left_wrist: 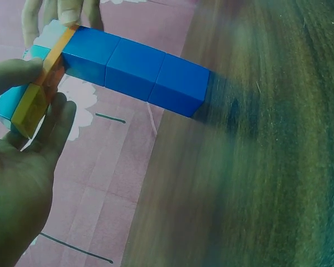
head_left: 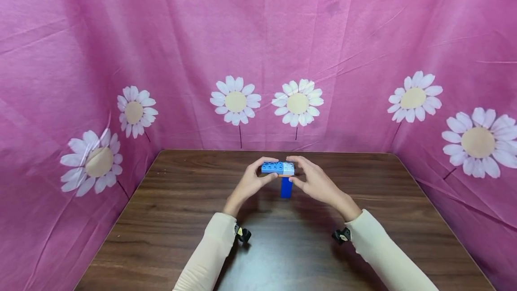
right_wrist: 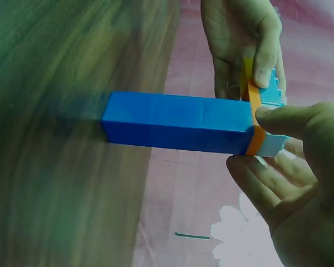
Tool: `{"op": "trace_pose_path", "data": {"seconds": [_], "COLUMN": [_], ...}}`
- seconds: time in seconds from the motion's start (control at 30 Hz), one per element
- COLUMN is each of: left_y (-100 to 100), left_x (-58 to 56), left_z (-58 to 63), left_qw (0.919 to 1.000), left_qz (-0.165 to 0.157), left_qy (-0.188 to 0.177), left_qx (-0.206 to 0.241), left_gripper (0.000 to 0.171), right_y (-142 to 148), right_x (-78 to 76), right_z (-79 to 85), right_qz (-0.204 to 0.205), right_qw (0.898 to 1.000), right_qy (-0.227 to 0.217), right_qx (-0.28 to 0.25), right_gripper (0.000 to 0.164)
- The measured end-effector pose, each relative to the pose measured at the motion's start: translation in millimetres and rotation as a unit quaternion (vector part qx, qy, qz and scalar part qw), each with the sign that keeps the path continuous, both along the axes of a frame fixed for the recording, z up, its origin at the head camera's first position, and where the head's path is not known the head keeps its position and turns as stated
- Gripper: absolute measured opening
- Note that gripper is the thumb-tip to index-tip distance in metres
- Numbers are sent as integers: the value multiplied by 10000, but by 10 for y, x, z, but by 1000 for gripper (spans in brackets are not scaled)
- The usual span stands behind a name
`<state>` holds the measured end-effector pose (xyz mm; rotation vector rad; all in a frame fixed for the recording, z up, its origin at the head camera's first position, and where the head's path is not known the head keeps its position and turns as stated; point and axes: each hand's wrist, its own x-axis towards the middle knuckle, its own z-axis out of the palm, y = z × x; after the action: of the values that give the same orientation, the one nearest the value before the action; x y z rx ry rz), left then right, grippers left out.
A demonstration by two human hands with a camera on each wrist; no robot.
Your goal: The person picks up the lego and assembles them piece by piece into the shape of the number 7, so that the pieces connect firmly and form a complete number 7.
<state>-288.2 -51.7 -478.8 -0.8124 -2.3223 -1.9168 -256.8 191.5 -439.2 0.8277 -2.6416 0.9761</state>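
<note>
A column of three dark blue toy bricks (head_left: 286,188) stands upright on the table. Across its top lies a thin orange plate (left_wrist: 58,53), carrying a light blue brick (head_left: 272,168) on the left and a pale, whitish brick (head_left: 288,168) on the right. Under the plate's left part, beside the column, sits a yellow brick (left_wrist: 29,111). My left hand (head_left: 249,183) grips the left end of this top layer, thumb in front and fingers behind. At the right end, my right hand (head_left: 318,183) pinches the pale brick and plate between thumb and fingers.
The brown wooden table (head_left: 169,237) reaches back to a pink cloth (head_left: 258,35) printed with white daisies, which hangs on the back and both sides. Small black devices (head_left: 341,235) are strapped at both sleeve cuffs.
</note>
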Motion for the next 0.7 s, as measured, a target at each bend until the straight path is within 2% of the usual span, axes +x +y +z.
{"op": "trace_pose_path", "data": {"seconds": [0.13,0.37,0.5,0.6,0.7], "left_y": [10,5,-10,-30,-52], "left_x": [17,29,39,58,72], "left_z": [-1,-6,-8,-14,-40], "left_qw": [10000,10000,10000,9998,9983], "left_qz": [21,37,16,60,225], "left_qy": [-48,-37,11,52,47], "left_qx": [17,19,47,181,535], "left_gripper": [43,45,51,57,59], "right_y": [34,19,-11,-25,-29], "right_x": [15,-11,-43,-57,-59], "right_z": [-130,-396,-489,-540,-578], "right_qz": [-171,-334,-387,-415,-479], "right_qw": [9992,9926,9867,9828,9791], "right_qy": [-318,-1010,-1371,-1578,-1720], "right_qx": [-195,-581,-783,-870,-970], "right_gripper": [69,65,61,56,52]}}
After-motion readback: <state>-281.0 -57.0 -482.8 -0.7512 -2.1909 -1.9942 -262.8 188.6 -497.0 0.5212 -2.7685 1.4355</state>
